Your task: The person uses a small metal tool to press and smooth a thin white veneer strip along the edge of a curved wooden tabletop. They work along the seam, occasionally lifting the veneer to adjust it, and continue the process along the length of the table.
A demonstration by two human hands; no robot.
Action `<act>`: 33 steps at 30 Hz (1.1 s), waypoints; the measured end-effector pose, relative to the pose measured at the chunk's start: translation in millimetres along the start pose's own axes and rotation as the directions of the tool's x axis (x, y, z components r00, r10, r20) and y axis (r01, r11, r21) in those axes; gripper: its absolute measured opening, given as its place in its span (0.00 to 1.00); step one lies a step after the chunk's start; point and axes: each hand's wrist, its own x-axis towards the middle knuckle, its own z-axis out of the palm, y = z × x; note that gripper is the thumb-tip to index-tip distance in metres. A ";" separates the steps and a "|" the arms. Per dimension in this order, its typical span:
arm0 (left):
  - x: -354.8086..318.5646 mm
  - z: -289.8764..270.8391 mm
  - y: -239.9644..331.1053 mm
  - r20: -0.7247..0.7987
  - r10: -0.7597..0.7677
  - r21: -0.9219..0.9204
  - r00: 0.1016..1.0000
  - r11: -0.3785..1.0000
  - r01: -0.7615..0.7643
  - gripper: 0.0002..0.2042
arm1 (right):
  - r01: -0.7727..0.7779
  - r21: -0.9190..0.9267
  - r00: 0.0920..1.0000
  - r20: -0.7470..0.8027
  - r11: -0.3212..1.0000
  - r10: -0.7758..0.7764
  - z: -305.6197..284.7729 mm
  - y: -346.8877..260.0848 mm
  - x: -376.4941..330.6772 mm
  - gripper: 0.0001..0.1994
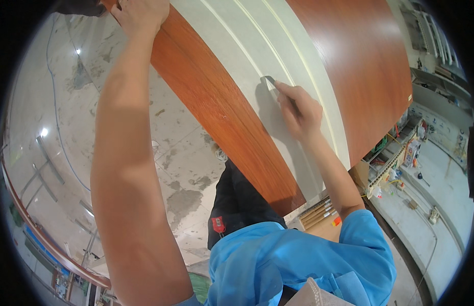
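A large reddish-brown wood-grain panel (209, 97) lies in front of me, with a broad grey band (232, 51) along its length. Pale, narrow lines run down that band. My right hand (302, 109) is closed around a thin, dark-bladed hand tool (269, 80). The blade's tip is at the grey band, near one pale line; most of the handle is hidden in my fingers. At the far left end, my left hand (143, 14) grips the panel's edge with its fingers bent over it; the picture's rim cuts off part of it.
Stained tile floor (183, 201) with a thin blue cable (54, 86) lies left of the panel. To the right, a cluttered shelf (387, 153) stands near a pale curved-edged surface (428, 188). Several wooden rods (318, 214) lie beside my right elbow. A dark object (81, 7) is at the top left.
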 end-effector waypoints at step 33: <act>-164.7 -84.8 61.6 0.032 -0.008 -0.149 0.999 0.989 0.013 0.29 | -0.050 0.142 0.998 0.035 0.989 0.046 8.0 14.9 -7.2 0.18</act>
